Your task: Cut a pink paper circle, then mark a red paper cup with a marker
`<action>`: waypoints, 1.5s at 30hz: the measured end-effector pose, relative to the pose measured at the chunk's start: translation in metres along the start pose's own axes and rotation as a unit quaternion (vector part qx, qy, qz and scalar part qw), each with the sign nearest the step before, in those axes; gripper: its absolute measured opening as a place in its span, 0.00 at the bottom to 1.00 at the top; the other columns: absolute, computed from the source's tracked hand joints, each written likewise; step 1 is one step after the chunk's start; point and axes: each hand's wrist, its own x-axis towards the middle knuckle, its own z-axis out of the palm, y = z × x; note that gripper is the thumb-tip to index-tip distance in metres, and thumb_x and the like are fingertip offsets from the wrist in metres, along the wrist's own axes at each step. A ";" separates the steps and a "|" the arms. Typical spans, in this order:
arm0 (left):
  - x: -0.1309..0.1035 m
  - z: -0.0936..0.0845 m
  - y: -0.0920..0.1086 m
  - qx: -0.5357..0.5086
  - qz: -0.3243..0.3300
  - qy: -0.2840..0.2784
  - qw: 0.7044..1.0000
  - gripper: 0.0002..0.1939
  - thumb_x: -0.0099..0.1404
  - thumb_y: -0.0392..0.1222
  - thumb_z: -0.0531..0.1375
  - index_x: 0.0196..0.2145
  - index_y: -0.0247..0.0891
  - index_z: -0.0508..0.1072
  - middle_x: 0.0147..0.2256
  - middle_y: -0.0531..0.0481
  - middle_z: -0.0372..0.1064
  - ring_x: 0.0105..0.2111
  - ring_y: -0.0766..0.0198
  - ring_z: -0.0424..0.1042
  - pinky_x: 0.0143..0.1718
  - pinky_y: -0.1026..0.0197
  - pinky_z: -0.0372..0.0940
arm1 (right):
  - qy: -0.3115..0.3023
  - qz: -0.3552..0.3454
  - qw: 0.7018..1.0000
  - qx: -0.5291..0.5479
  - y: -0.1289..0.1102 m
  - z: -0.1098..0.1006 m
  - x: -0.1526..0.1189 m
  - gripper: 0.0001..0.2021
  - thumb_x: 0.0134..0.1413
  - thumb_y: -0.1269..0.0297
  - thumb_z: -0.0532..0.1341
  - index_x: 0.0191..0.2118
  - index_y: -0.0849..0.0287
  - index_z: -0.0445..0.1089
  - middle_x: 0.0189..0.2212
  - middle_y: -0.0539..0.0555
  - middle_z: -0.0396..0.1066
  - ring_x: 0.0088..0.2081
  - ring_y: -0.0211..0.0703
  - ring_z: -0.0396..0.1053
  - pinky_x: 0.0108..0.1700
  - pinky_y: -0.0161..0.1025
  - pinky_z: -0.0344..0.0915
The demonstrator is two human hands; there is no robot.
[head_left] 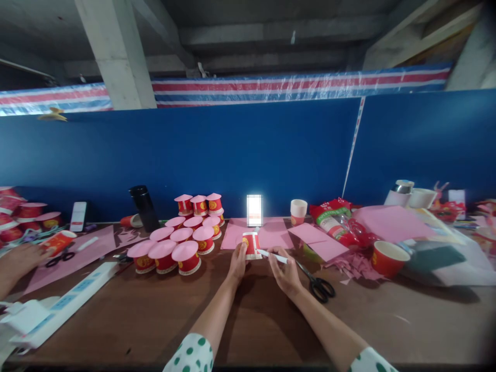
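My left hand (237, 262) is closed around a small red paper cup (251, 245) with a gold print, held up over the table. In my right hand (285, 271) is a slim white pen-shaped tube (276, 256), whose tip meets the lower right side of the cup. Its exact kind cannot be made out. Behind both hands lie pink paper sheets (274, 235), with a bright phone screen (254, 211) standing upright at the back. Black-handled scissors (322, 290) rest just right of my right hand. To the left stand several red cups with pink cone tops (163, 252).
At the far left, another person's hand (24, 261) holds a red cup (58, 242) near a white power strip (72, 302). A black bottle (144, 209) stands behind. Rightward are stacked cups (298, 211), a red plastic bag (336, 219), pink scraps (360, 267) and an upright cup (389, 259).
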 end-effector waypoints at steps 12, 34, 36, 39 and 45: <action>-0.001 0.000 0.001 0.020 0.019 -0.005 1.000 0.23 0.57 0.60 0.50 0.35 0.35 0.67 0.24 0.49 0.63 0.23 0.66 0.63 0.24 0.64 0.60 | 0.007 -0.004 1.000 0.010 -0.001 -0.001 0.000 0.08 0.57 0.63 0.51 0.33 0.60 0.64 0.26 0.51 0.67 0.26 0.37 0.63 0.30 0.32 0.60; 0.003 -0.002 -0.006 0.103 0.024 0.028 0.994 0.24 0.56 0.60 0.50 0.36 0.37 0.70 0.26 0.49 0.68 0.26 0.63 0.66 0.28 0.63 0.61 | 0.000 0.002 1.000 -0.015 -0.004 0.000 -0.001 0.09 0.56 0.62 0.51 0.32 0.60 0.65 0.25 0.51 0.66 0.25 0.36 0.62 0.28 0.31 0.59; 0.004 -0.002 -0.007 0.099 0.020 0.032 0.994 0.24 0.56 0.60 0.50 0.36 0.37 0.70 0.26 0.49 0.68 0.26 0.63 0.66 0.28 0.63 0.61 | 0.010 0.004 1.000 -0.007 -0.002 0.000 -0.001 0.09 0.56 0.63 0.51 0.32 0.60 0.65 0.25 0.51 0.67 0.25 0.36 0.62 0.28 0.31 0.59; 0.006 -0.002 -0.008 0.101 0.030 0.033 0.994 0.24 0.57 0.60 0.50 0.38 0.37 0.69 0.28 0.49 0.69 0.27 0.63 0.67 0.29 0.63 0.61 | 0.001 0.007 1.000 0.000 0.000 0.001 -0.002 0.10 0.56 0.62 0.51 0.31 0.60 0.65 0.24 0.50 0.66 0.24 0.36 0.61 0.27 0.31 0.59; 0.007 -0.002 -0.010 0.103 0.032 0.041 0.993 0.24 0.57 0.60 0.50 0.36 0.37 0.69 0.26 0.50 0.68 0.24 0.64 0.66 0.28 0.63 0.60 | -0.025 0.017 0.999 0.024 -0.002 0.001 -0.003 0.11 0.57 0.62 0.50 0.28 0.59 0.64 0.22 0.49 0.64 0.21 0.36 0.58 0.24 0.31 0.56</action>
